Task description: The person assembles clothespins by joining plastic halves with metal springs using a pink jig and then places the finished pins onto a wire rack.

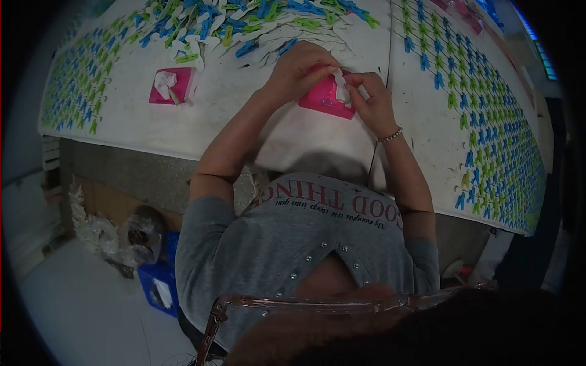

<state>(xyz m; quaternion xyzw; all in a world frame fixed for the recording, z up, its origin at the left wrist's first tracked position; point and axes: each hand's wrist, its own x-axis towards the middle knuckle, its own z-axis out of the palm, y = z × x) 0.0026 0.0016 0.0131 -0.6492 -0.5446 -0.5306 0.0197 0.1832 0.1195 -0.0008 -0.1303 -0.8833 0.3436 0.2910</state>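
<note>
On the white table lies a pink square block point(314, 104), tilted a little and partly covered by my hands. Above its right part a narrow white piece point(340, 85), like a strip of paper or cloth, is held between both hands. My left hand point(300, 70) pinches its upper end with thumb and fingers. From the right, my right hand point(371, 100), with a bracelet at the wrist, has its fingers closed at the strip's side. The exact kind of the white piece is too small to make out.
A second pink block point(186, 78) with crumpled white material point(165, 82) stands to the left. Blue, green and white clips point(244, 27) lie heaped at the back. Rows of blue and green clips point(494, 134) cover the right side, with more clips point(79, 91) at far left.
</note>
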